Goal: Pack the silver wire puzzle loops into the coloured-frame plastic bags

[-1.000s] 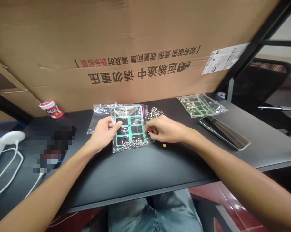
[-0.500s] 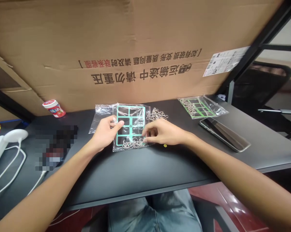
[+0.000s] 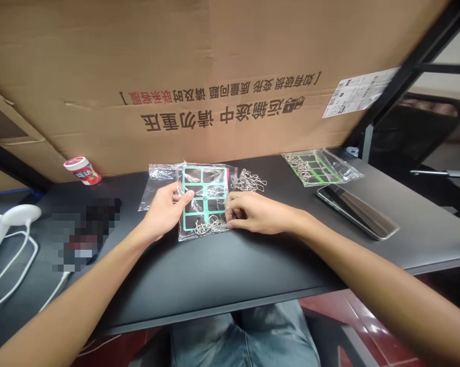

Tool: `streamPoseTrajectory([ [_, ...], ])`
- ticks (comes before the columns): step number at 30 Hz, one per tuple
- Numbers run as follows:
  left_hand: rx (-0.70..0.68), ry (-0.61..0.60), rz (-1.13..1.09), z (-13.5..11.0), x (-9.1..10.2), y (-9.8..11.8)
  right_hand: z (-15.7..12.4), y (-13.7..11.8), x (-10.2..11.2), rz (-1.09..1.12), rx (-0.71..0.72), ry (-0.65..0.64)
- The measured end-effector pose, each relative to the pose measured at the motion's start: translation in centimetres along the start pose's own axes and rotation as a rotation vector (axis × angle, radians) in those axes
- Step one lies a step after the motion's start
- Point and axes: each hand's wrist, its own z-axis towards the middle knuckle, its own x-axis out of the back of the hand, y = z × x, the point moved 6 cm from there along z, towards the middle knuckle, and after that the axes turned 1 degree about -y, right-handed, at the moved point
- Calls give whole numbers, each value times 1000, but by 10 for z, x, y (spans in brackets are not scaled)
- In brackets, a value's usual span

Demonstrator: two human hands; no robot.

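A clear plastic bag [image 3: 184, 232] lies on the black desk [image 3: 230, 270], and inside it are a green grid frame [image 3: 205, 196] and a clump of metal wire rings [image 3: 207, 226]. My left hand [image 3: 164, 211] holds the bag's left edge, thumb pressed on the frame. My right hand [image 3: 255, 211] rests at the bag's right edge with its fingers curled and pinching there. A loose pile of metal rings [image 3: 249, 181] sits just behind my right hand.
A large cardboard box [image 3: 214, 76] stands along the back of the desk. A second bag with a green frame and rings [image 3: 317, 167] lies at the right, a phone [image 3: 358, 211] in front of it. A small red-and-white canister [image 3: 81, 171] and white cables [image 3: 11, 265] are at the left.
My right hand has shifted a little left and curled tighter against the bag's right edge, covering the small yellow dot on the desk. My left hand has kept its hold.
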Motion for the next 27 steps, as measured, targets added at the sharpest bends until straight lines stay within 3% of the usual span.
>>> streamPoseTrajectory([
  [5,35,-23,76,1,1,-4,-3,5,13,-54,-46,48],
  [21,58,-30,29,2,0,-10,-14,9,20,105,-136,-120],
  [27,71,-12,32,2,1,-9,-15,12,19,45,-173,-172],
])
